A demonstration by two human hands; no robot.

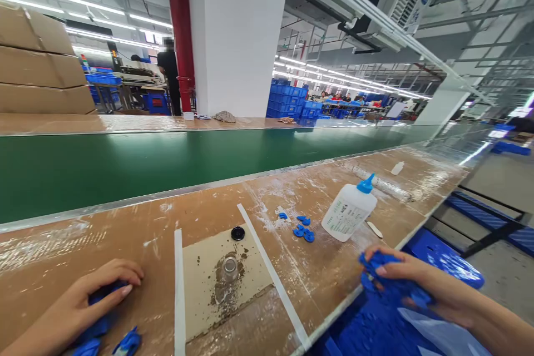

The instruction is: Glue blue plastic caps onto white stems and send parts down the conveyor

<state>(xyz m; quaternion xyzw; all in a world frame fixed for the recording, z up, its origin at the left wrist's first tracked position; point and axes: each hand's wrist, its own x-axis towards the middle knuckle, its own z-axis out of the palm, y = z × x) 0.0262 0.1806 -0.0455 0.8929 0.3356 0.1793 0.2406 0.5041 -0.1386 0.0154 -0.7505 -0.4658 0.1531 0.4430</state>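
My left hand rests on the bench at the lower left, its fingers curled round small blue pieces. Another blue piece lies just beside it near the bottom edge. At the right, my right hand grips a clump of blue pieces over a blue bin full of similar parts. Between the hands, a small metal cup stands on a wet, spotted piece of cardboard, with a round black cap behind it. The exact shape of the held pieces is hard to make out.
A white bottle with blue nozzle stands on the bench, near loose blue pieces. White tape strips flank the cardboard. Beyond runs a green conveyor belt. A smaller bottle lies farther right. A person stands in the background.
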